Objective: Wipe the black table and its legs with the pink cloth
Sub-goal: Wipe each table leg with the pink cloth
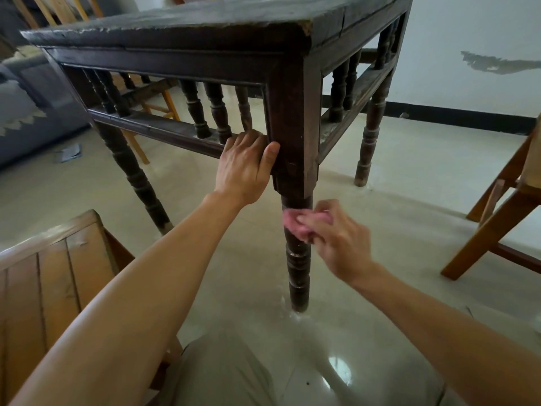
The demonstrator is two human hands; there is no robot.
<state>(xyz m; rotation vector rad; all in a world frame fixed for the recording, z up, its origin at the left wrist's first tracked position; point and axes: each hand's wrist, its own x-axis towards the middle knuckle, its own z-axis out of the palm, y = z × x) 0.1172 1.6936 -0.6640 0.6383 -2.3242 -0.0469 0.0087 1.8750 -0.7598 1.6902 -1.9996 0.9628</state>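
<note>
The black table stands in front of me, its near corner leg running down to the floor. My left hand grips the lower rail where it meets that leg, thumb against the leg's square upper block. My right hand holds the pink cloth bunched against the turned part of the leg, just under the square block. Fingers cover most of the cloth.
A wooden stool or bench sits at my lower left. Wooden chair legs stand at the right. More light wooden chairs stand behind the table, and a grey sofa at the far left. The tile floor is glossy.
</note>
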